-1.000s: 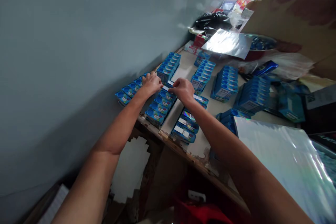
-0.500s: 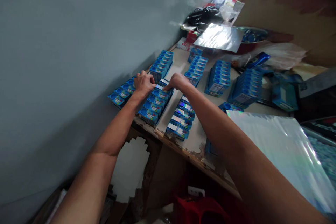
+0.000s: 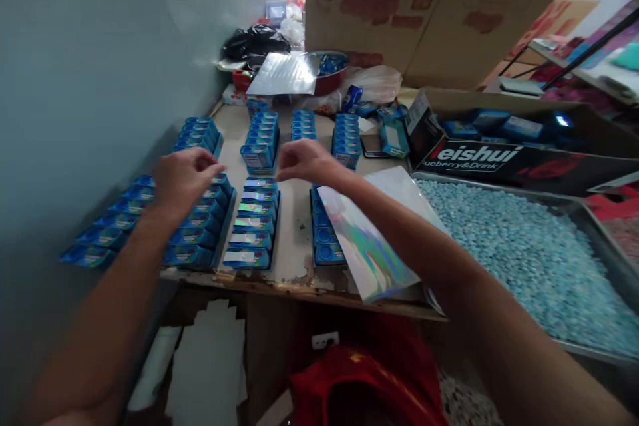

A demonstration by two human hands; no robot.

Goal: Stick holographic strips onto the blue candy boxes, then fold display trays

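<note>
My left hand [image 3: 182, 176] hovers over a row of small blue boxes [image 3: 197, 234] by the wall, fingers curled with the thumb against them. My right hand [image 3: 302, 160] hangs a little right of it, above the bare strip of table [image 3: 294, 226], fingers drawn together and pointing left. Both hands are slightly smeared and I see nothing between the fingers. Between the hands lies a row of blue boxes with shiny holographic stickers [image 3: 249, 233]. Under my right forearm a holographic sheet [image 3: 367, 243] partly covers another row of boxes [image 3: 323, 239].
More rows of blue boxes [image 3: 262, 140] stand further back. A metal tray [image 3: 589, 213] of pale blue pellets fills the right. Behind it sits a black carton [image 3: 499, 160], with cardboard boxes [image 3: 399, 0] at the rear. A red stool [image 3: 364, 386] is below the worn table edge [image 3: 279, 279].
Both hands have lifted off the row of boxes and moved apart. The view has swung right, so the pellet tray and the black carton now show.
</note>
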